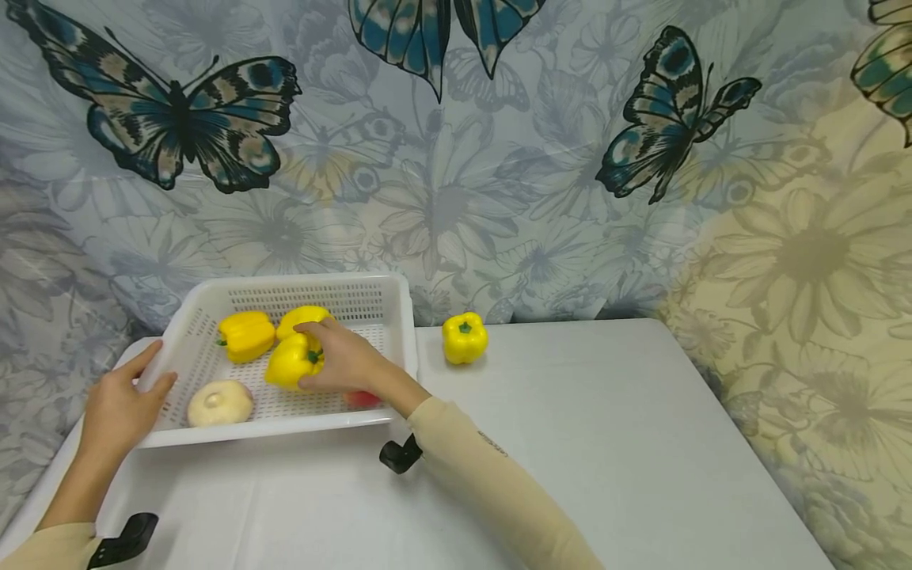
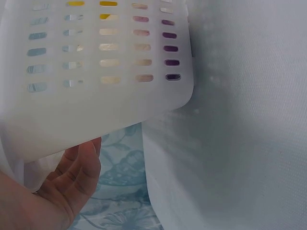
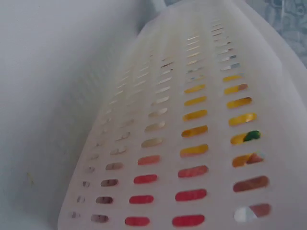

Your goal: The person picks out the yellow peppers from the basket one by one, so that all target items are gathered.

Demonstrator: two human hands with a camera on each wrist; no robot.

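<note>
A white slotted plastic basket (image 1: 285, 431) stands on the table. My left hand (image 1: 123, 400) grips its left rim; the left wrist view has the curled fingers (image 2: 88, 165) at the rim's edge. Inside the basket my right hand (image 1: 349, 356) holds a yellow bell pepper (image 1: 288, 364), thumb and fingers around its stem side. Another yellow bell pepper (image 1: 302, 317) lies behind it, and a third yellow bell pepper (image 1: 245, 336) to the left. Near the front left corner is a cream-coloured, flattened round vegetable (image 1: 220, 403). A red round item (image 1: 362, 399) shows partly beneath my right wrist.
One more yellow bell pepper (image 1: 465, 338) sits on the white table (image 1: 606, 427), right of the basket near the back edge. Something purple (image 2: 171, 49) shows through the basket's slots. A butterfly-patterned cloth (image 1: 456, 206) hangs behind the table.
</note>
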